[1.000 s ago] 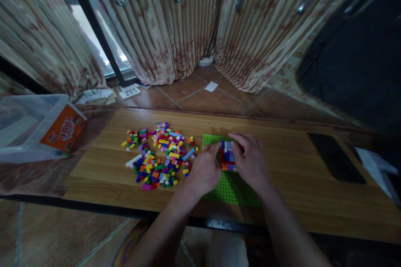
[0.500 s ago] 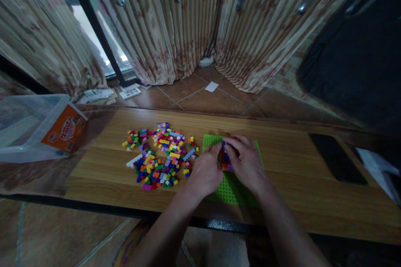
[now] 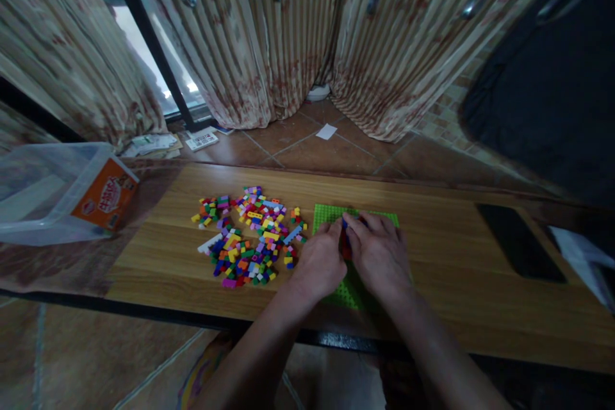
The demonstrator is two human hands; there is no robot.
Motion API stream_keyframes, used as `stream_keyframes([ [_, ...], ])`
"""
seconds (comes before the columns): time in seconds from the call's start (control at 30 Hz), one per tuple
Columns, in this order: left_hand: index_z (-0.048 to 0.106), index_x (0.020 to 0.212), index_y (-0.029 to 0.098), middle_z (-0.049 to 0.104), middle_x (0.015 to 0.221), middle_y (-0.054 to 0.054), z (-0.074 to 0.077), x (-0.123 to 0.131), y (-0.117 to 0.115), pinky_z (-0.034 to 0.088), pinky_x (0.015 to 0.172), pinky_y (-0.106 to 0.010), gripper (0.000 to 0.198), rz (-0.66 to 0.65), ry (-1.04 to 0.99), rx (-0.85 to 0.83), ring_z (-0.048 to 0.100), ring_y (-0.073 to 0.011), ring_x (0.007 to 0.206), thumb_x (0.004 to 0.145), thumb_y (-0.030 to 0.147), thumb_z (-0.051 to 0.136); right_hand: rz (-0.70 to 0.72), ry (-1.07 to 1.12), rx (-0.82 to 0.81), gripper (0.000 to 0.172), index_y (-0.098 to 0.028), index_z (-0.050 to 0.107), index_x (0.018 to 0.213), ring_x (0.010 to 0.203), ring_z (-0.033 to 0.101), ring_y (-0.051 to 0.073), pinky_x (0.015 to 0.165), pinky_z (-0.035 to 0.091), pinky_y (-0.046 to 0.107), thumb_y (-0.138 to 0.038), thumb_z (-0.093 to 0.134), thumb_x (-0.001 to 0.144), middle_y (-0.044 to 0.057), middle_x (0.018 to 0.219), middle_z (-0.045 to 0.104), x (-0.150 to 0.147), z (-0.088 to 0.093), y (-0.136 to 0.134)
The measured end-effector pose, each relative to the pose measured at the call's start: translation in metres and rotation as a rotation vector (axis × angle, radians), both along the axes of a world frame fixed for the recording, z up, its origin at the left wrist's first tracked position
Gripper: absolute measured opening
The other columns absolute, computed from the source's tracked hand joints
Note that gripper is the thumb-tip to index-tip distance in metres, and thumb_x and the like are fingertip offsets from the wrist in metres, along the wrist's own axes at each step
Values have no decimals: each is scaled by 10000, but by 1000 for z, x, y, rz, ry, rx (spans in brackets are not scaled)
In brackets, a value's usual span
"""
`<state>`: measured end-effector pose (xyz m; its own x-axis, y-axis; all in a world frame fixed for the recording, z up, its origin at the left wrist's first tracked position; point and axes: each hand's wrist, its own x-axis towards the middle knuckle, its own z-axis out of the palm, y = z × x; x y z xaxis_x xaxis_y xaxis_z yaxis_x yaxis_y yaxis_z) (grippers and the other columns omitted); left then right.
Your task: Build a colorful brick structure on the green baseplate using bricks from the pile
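Both my hands meet over a green studded baseplate point(image 3: 348, 296) on the wooden table. Between them stands a small build of toy bricks, with red bricks point(image 3: 346, 250) low down and a blue brick point(image 3: 344, 224) at its far end. My left hand point(image 3: 321, 262) is closed, its fingertips against the left side of the bricks. From the right, my right hand point(image 3: 380, 253) is closed too, its fingertips pressed at the blue brick. My fingers hide most of the build.
Loose coloured bricks point(image 3: 259, 246) lie in a spread pile left of the baseplate. Farther left is a clear plastic bin point(image 3: 57, 230) with an orange label. A black flat slab point(image 3: 521, 243) and white paper point(image 3: 579, 259) lie to the right. Curtains point(image 3: 288, 45) hang behind the table.
My right hand has shifted slightly so that it covers more of the build. My left hand stays beside the bricks. The whole view has moved a little.
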<state>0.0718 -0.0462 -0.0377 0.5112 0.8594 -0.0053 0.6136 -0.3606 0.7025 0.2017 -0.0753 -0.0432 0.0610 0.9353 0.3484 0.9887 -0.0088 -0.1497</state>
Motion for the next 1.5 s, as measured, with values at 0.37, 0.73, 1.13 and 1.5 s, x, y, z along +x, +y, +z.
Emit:
stream_keyframes([
  [0.37,476,1397,86,607,1251,-204,2,2,-2,516,941,-405,570,13,22,29,644,-291,1072,831,72,406,-23,69,-5,417,-148,567,1341,1278,456,368,952,441,555,-266,386,984,200,1369,552,-8,-8,-9],
  [0.73,696,873,198,724,957,-86,25,-61,25,501,764,-324,158,249,417,103,683,-248,891,827,193,544,-50,400,146,338,-169,688,1119,1147,582,305,986,453,520,-363,479,937,155,1198,661,9,4,-8],
  [1.13,693,922,166,685,1049,-149,25,-50,21,512,769,-370,227,223,618,223,664,-309,983,849,168,478,-220,723,312,226,-191,734,856,879,686,257,838,517,431,-326,553,852,95,893,742,55,7,7],
  [1.5,671,797,167,665,739,-25,29,-44,28,431,657,-265,177,197,-114,-127,597,-163,695,815,272,530,-219,772,343,203,-199,730,847,862,682,235,813,519,397,-283,546,851,85,886,738,56,8,10],
])
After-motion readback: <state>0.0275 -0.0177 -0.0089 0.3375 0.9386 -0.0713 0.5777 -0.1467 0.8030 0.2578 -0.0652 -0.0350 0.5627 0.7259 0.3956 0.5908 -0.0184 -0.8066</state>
